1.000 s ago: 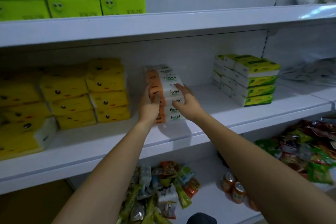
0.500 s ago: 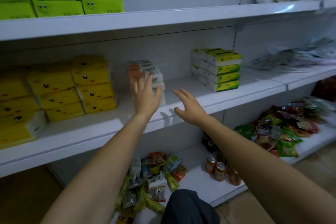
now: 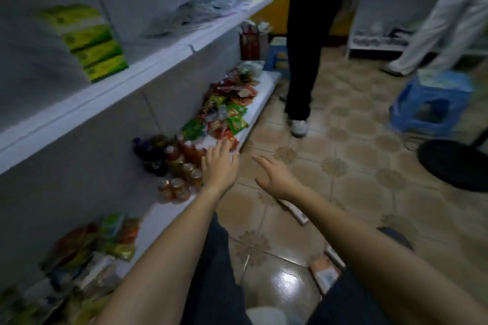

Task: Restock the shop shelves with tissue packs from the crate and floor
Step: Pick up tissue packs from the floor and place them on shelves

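Note:
My left hand [image 3: 219,166] and my right hand [image 3: 274,175] hang empty in the air with fingers spread, above the tiled floor beside the bottom shelf. Orange-and-white tissue packs [image 3: 323,270] lie on the floor under my right forearm, partly hidden by it; another pack [image 3: 295,212] shows just past my right wrist. A stack of green-and-white tissue packs [image 3: 89,42] stands on the middle shelf [image 3: 148,71] at the upper left. The picture is blurred.
The bottom shelf [image 3: 260,105] holds snack bags [image 3: 227,111] and drink bottles and cans [image 3: 177,166]. A person in dark trousers [image 3: 303,60] stands in the aisle ahead; another person's legs [image 3: 435,29] are at the right. A blue plastic stool [image 3: 433,103] and a black round base [image 3: 456,163] are on the floor.
Both hands have let go of the orange tissue stack on the middle shelf and drawn back empty. My view has swung right and down toward the aisle floor.

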